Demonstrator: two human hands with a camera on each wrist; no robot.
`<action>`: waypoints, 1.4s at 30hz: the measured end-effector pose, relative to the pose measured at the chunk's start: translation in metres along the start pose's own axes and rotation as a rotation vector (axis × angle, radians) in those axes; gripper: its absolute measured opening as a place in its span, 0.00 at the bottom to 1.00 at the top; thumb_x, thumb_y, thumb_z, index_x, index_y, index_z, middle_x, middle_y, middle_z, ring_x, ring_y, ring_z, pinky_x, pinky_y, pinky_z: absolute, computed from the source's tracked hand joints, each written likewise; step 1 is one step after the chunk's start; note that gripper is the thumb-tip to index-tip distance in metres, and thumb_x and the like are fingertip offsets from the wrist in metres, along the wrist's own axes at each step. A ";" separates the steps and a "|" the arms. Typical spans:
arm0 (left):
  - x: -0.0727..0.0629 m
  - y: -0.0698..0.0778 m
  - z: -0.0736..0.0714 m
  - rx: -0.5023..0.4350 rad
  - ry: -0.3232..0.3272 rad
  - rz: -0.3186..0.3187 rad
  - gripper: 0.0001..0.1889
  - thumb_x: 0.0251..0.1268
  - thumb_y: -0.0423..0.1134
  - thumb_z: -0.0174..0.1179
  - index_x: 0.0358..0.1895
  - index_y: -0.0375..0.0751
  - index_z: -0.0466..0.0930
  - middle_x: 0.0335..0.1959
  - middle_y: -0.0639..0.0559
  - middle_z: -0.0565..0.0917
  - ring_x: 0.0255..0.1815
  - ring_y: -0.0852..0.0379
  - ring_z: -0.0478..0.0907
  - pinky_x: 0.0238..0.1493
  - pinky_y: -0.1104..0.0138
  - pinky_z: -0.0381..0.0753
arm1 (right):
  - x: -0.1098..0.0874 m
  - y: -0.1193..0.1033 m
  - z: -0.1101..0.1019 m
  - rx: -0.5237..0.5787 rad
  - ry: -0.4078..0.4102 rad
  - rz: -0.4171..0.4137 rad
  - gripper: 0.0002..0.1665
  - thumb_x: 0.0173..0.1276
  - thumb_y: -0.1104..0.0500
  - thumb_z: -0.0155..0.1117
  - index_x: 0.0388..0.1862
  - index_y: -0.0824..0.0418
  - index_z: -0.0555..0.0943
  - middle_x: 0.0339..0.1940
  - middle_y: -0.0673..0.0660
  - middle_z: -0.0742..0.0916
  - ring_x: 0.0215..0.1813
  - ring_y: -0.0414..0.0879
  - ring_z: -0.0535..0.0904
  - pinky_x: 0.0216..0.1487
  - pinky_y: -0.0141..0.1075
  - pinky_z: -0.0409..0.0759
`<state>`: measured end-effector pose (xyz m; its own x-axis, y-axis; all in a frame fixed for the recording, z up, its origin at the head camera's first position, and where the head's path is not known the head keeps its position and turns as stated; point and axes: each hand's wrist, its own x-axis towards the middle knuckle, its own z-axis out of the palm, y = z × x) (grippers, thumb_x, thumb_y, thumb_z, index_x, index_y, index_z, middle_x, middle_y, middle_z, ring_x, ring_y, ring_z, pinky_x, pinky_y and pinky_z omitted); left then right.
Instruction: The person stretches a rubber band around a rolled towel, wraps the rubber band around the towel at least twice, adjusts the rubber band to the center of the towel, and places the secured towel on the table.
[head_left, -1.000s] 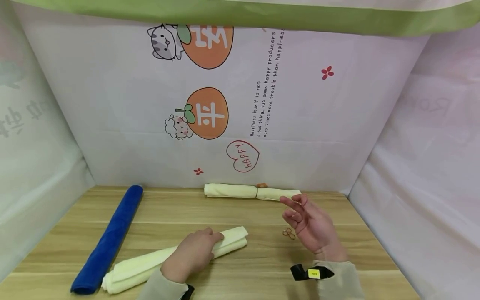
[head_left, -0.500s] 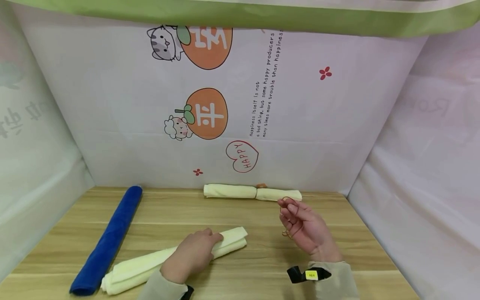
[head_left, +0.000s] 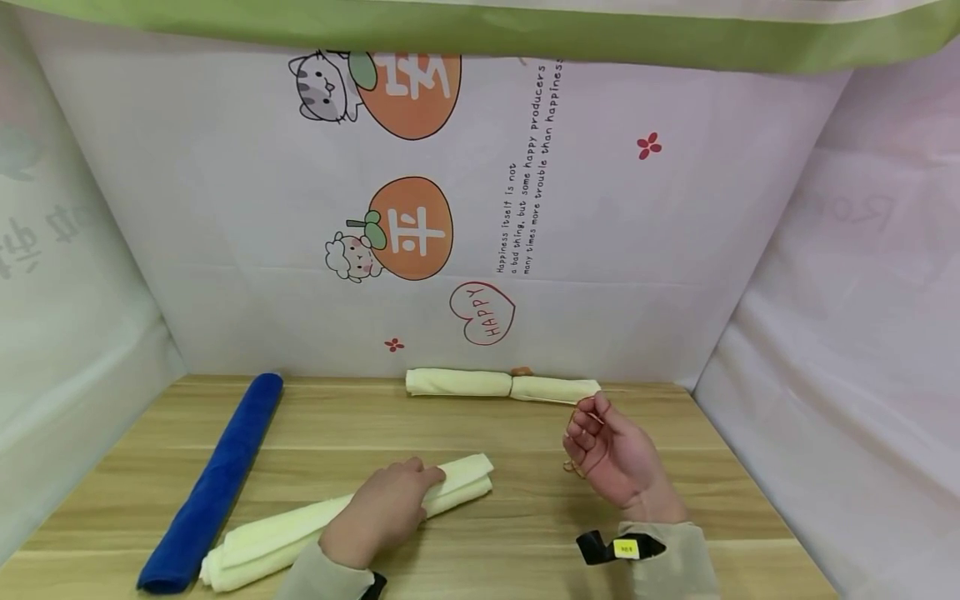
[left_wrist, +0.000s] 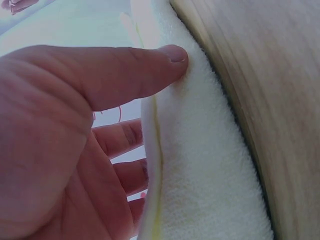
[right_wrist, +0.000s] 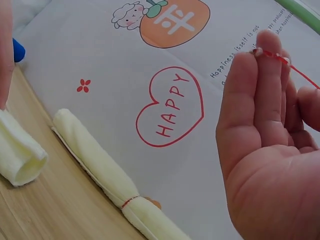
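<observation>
A pale yellow rolled towel point(head_left: 273, 531) lies slanted on the wooden table, and my left hand point(head_left: 381, 510) holds it from above. In the left wrist view the thumb point(left_wrist: 135, 70) presses one side of the cloth, with the other fingers partly hidden behind it. Raised at the right, my right hand point(head_left: 618, 460) has a thin red rubber band point(right_wrist: 305, 79) looped over its fingertips and stretched toward the thumb. Just beside that hand, small reddish-brown bands point(head_left: 572, 468) lie on the table, partly covered by the fingers.
At the back wall lies another yellow rolled towel point(head_left: 457, 383), cinched near its middle by a band. A blue rolled towel point(head_left: 213, 483) lies along the left. White printed cloth walls point(head_left: 600, 225) enclose the wooden table point(head_left: 337, 433) at the back and sides.
My right hand's fingers have drawn together, and the red band now shows stretched at their tips. The left hand stays in place on the yellow towel.
</observation>
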<state>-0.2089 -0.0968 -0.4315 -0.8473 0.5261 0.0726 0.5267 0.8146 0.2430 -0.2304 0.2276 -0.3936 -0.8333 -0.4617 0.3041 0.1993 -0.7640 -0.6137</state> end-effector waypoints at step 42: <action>-0.002 0.002 0.003 -0.006 0.030 0.006 0.24 0.56 0.31 0.70 0.58 0.44 0.80 0.39 0.52 0.76 0.36 0.50 0.75 0.39 0.54 0.77 | -0.001 0.004 0.014 -0.288 -0.158 0.031 0.31 0.75 0.74 0.49 0.75 0.73 0.58 0.75 0.75 0.60 0.71 0.68 0.64 0.66 0.52 0.65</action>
<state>-0.2064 -0.0958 -0.4340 -0.8457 0.5237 0.1031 0.5317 0.8097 0.2484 -0.2217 0.2183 -0.3860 -0.7346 -0.5641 0.3772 0.0505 -0.5998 -0.7986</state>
